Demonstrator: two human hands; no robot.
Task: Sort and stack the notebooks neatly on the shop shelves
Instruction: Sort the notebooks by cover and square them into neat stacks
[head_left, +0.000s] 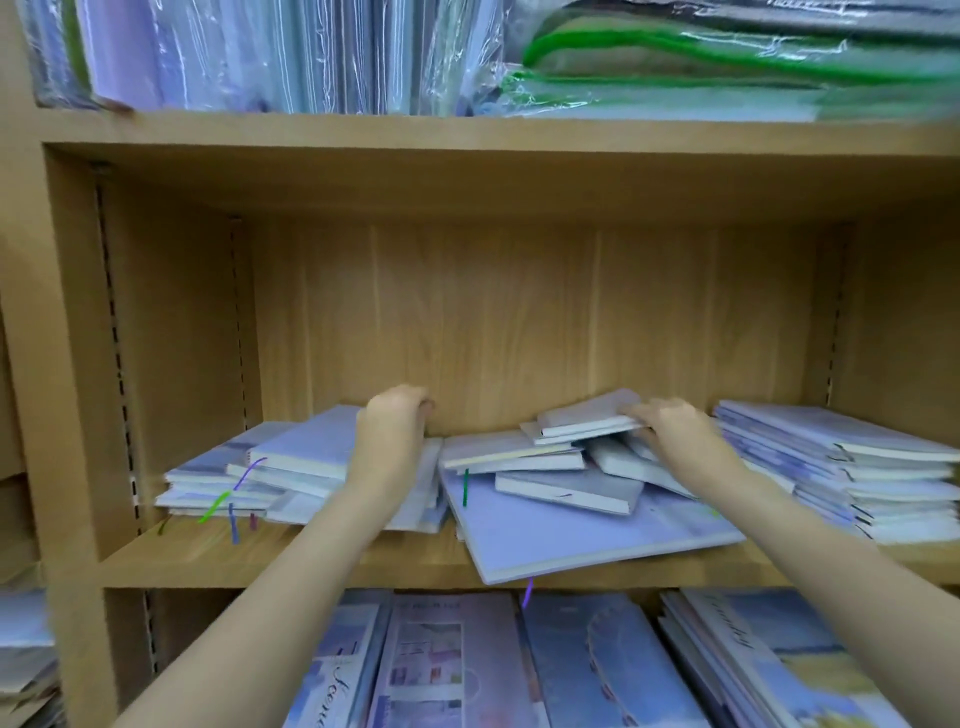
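Both forearms reached up from the bottom edge into the middle shelf (291, 564) of a wooden shelving unit. Left hand (390, 436) sat on the left pile of notebooks (260, 478), fingers curled over the far end of that pile — whether it gripped a book or only rested there could not be told. Right hand (670, 426) held the top small notebook (587, 415) of the jumbled middle heap (566, 467), fingers curled over its right end; that book was tilted, its right end raised.

Middle heap: several small pale notebooks lying crossed at odd angles on a large lilac notebook (582, 535), which was skewed and overhung the shelf's front edge. A purple ribbon marker (528, 592) hung below it; a green marker (465, 487) showed at its left.

Left pile — uneven, with green and purple ribbon markers trailing onto the shelf board. Right stack (878, 473), fairly squared, stood at the far right of the same shelf, just beside the heap.

Lower shelf: rows of larger illustrated notebooks (441, 670), covers facing up. Upper shelf: plastic-wrapped stationery packs (270, 57) standing on the left and green-edged plastic folders (727, 67) lying flat on the right. Image blurred towards the edges.
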